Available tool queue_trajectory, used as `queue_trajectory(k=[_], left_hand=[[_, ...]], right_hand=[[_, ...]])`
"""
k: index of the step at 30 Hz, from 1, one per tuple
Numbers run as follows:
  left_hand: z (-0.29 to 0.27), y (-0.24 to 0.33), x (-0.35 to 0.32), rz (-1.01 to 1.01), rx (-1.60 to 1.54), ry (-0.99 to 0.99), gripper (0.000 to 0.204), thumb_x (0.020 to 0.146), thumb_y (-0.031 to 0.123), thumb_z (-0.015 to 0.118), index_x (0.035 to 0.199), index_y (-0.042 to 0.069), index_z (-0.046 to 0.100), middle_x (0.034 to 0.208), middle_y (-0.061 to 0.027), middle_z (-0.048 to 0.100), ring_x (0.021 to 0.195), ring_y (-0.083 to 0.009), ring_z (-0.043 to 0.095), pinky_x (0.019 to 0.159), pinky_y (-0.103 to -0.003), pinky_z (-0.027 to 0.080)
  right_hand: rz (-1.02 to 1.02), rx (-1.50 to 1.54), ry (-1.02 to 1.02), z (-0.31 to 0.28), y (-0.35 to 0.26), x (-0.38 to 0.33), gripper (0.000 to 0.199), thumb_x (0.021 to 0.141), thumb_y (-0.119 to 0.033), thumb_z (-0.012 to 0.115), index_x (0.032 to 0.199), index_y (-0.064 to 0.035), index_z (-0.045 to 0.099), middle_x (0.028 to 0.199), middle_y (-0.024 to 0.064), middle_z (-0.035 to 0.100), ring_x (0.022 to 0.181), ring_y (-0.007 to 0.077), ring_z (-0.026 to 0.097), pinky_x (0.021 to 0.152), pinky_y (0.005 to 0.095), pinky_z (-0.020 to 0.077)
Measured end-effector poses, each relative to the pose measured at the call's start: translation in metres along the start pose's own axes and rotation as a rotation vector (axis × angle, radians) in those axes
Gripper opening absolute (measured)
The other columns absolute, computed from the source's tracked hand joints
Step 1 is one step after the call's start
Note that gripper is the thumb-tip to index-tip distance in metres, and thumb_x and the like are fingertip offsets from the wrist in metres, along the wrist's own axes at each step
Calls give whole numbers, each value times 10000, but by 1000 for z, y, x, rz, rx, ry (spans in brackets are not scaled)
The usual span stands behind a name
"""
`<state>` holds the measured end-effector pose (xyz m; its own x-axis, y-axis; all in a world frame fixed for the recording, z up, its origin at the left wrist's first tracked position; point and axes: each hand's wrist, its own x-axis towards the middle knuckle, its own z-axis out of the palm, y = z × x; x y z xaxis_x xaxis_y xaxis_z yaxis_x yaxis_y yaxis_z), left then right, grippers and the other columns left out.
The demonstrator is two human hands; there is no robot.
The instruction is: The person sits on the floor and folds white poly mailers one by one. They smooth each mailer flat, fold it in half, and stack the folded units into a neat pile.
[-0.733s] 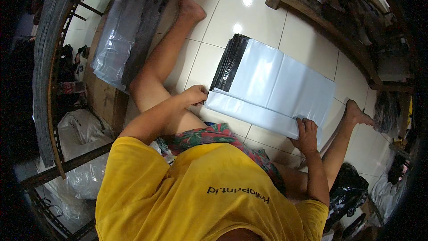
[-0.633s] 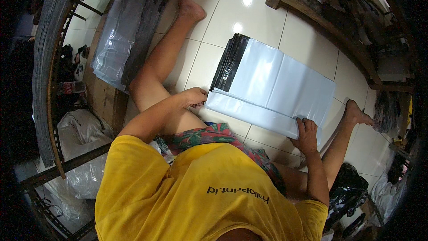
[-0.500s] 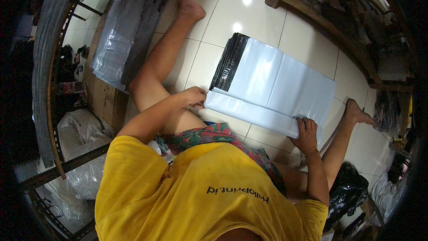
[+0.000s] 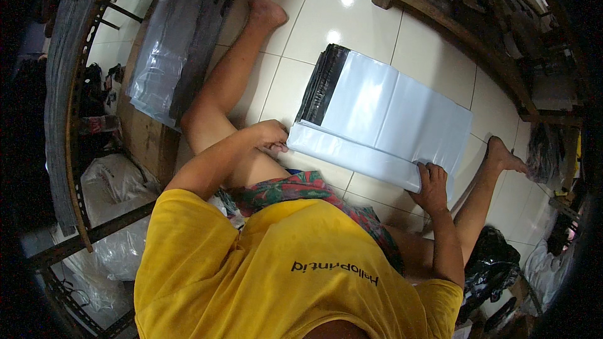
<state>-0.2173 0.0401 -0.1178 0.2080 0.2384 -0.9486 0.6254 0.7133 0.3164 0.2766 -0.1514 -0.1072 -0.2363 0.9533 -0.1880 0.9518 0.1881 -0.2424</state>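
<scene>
A stack of pale grey-blue plastic mailing bags [image 4: 402, 103] lies on the tiled floor between my legs, its black flap strips along the left side. The near edge is folded over into a band [image 4: 352, 154] running the width of the stack. My left hand [image 4: 271, 135] pinches the left end of this band, its fingertips partly hidden. At the right end, my right hand [image 4: 432, 187] wraps its fingers over the band, with the thumb out of sight.
Another stack of grey plastic bags [image 4: 166, 53] rests on a cardboard box at the left. Metal shelving [image 4: 78, 150] and clear plastic wrap [image 4: 116, 213] stand beside it. A wooden bench [image 4: 452, 31] borders the far right; a black plastic bag [image 4: 490, 263] lies near my right leg.
Both hands keep their places at the two ends of the folded band. My left hand has shifted only slightly; the bags look nearly unchanged.
</scene>
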Motion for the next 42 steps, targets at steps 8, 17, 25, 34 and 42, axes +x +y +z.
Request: queue_trajectory(k=[8,17,25,34,42], left_hand=[[-2,8,-3,-89,-176,-28,143,854,84,690,971,5,666,814,-75,680,663,-125,656,507,-225,512],[-23,-30,36,-50,-117,-89,128,865,95,694,971,27,674,837,-73,678,684,-140,650,523,-241,507],[-14,-4,8,-22,-34,-85,95,856,162,688,842,69,680,744,-5,629,618,-110,558,540,-261,440],[0,1,8,-89,-182,-62,172,921,152,627,788,43,640,707,-50,605,592,-131,585,467,-230,437],[-7,-7,17,-130,-150,-1,181,905,147,648,750,54,641,657,-33,587,479,-105,494,396,-234,379]], right_hand=[[33,-10,-36,-3,-4,1,946,614,-309,913,1419,-75,472,1314,197,496,1242,388,463,1072,538,342],[-14,-8,13,-3,-2,1,934,616,-313,908,1407,-73,474,1295,186,503,1226,384,471,1062,537,350],[-12,4,25,-3,-4,1,928,610,-316,908,1400,-84,479,1283,182,505,1223,388,472,1060,539,355],[-5,-10,30,-1,-2,-2,975,593,-306,916,1427,-83,463,1303,180,497,1238,384,463,1066,539,351],[-6,-28,1,-1,-3,-1,979,574,-310,926,1406,-71,469,1306,179,498,1239,380,459,1070,536,350]])
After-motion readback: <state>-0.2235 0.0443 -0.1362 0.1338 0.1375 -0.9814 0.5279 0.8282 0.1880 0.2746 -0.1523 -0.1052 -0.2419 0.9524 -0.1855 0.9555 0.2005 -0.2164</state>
